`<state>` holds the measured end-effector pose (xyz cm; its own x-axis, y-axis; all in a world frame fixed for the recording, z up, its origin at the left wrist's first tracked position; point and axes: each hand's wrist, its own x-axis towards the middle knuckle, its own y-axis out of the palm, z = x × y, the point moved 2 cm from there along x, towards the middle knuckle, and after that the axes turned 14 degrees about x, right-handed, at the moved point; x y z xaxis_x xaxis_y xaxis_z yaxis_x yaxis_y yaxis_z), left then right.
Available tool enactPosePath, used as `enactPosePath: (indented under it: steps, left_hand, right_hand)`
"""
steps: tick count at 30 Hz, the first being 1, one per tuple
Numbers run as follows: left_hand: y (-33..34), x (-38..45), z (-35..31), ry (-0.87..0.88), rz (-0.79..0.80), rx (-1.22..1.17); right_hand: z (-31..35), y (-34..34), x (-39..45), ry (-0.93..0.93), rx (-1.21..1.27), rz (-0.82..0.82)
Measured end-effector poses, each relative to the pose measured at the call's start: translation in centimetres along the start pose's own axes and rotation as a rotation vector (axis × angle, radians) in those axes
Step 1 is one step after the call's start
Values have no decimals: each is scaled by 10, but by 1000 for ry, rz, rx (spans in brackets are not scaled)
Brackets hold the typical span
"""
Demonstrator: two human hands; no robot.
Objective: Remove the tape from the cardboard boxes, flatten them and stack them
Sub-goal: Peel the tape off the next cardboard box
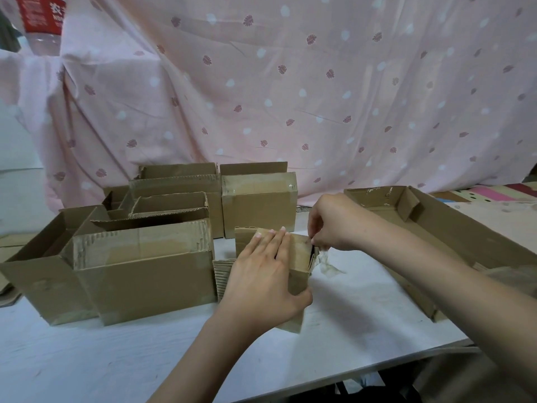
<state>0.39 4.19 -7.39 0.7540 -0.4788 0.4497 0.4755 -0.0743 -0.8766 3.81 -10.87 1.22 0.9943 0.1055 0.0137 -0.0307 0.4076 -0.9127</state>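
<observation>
Cardboard boxes (139,257) are standing mostly untaped-off and unflattened at the bench's (87,359) left and far side; seemingly one opened box (436,225) is lying right. The left hand (261,280) is pressing flat, thumb wrapping, on the small corrugated box (299,274) near centre, while the right hand (331,225) is pinching glossy, crinkling clear tape (325,261) off its right edge.
</observation>
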Motion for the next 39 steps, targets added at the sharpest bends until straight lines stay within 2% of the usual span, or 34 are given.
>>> enactPosePath:
  steps: [3,7,13,17,19,22,25,27,30,33,39]
  left_hand:
    - [-1,1,-1,-2,-8,3]
    - [-1,0,-1,-24,-15,-4]
    - [-2,-3,2,-17,-33,-27]
    - [-4,-3,5,3,-33,-41]
    - [-4,-3,6,15,-31,-50]
    - [-4,-2,4,27,-29,-39]
    - [-4,-1,2,31,-26,-15]
    - [-3,-1,2,31,-22,-9]
    - [-5,-2,2,30,-21,-15]
    - [-5,-2,2,31,-26,-33]
    - [-3,-2,3,27,-37,-38]
  right_hand:
    - [5,3,3,40,-45,-26]
    - [-3,1,4,119,175,30]
    - [-53,10,-10,234,986,-26]
    - [-65,28,-20,308,1354,-17]
    - [-67,33,-24,309,1411,14]
    - [-59,30,-24,197,1237,-45]
    - [-44,19,-16,58,826,-184]
    - [-30,8,-8,-16,579,-185]
    - [-17,-5,4,-63,292,-1]
    - [-19,-9,13,-49,237,186]
    - [-23,-10,14,-140,134,226]
